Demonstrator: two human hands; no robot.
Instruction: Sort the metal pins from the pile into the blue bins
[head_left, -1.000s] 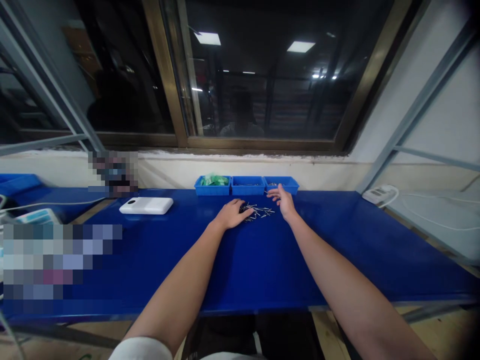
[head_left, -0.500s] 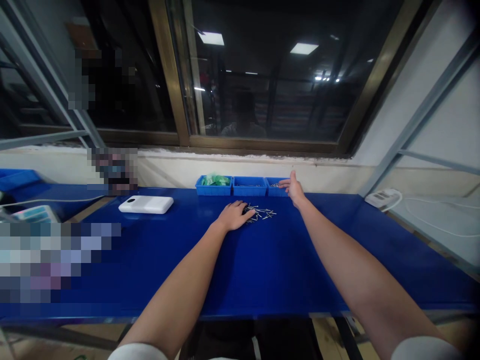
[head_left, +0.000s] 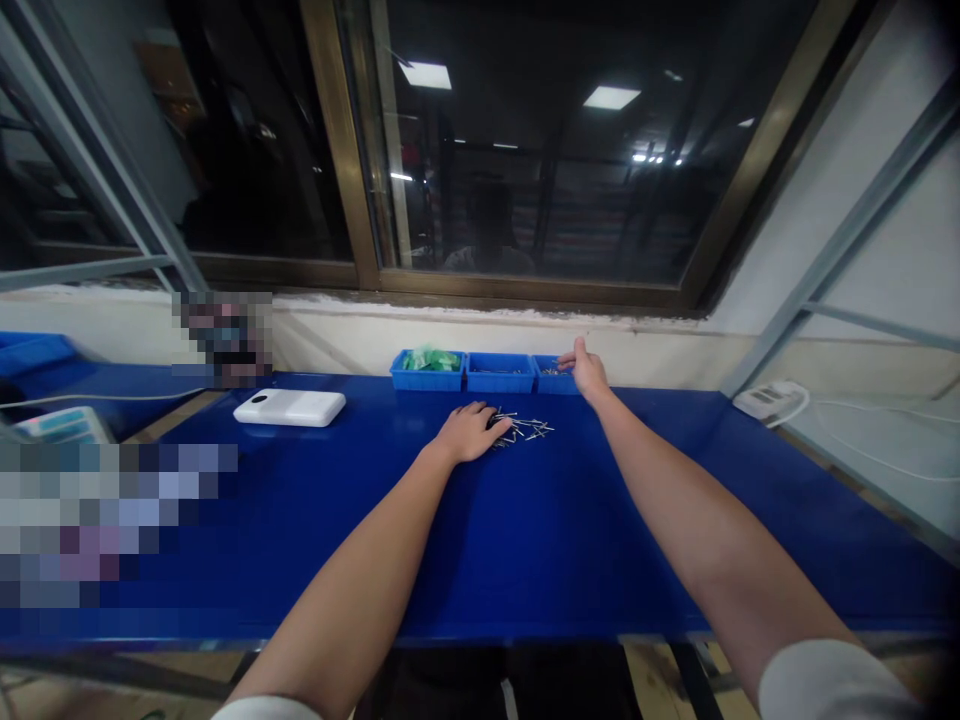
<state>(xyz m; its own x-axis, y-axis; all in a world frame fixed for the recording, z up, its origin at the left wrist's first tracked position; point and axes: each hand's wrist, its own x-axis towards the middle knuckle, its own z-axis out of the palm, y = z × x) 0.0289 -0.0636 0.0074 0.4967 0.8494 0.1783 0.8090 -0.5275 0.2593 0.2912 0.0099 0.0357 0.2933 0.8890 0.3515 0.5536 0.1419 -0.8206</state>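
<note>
My left hand (head_left: 466, 433) lies palm down on the blue table, its fingers spread over the left side of a small pile of thin metal screws or pins (head_left: 531, 428). Their exact kind is too small to tell, and part of the pile is hidden under the hand. At the right-hand blue bin (head_left: 547, 382), my right hand (head_left: 589, 374) has its thumb raised and its fingers stretched over the opening. Small metal pieces show inside that bin. I see nothing held in the right hand.
The middle blue bin (head_left: 500, 387) holds a few small metal pieces, the left bin (head_left: 427, 381) green packets. A white power bank (head_left: 289, 407) lies to the left. On the right sits a white power strip (head_left: 771, 400) with its cable. A window stands behind the table (head_left: 517, 560).
My right hand has shifted slightly, its thumb tipping a little toward the left over the bin. The left hand stays on the pile. The view has moved slightly.
</note>
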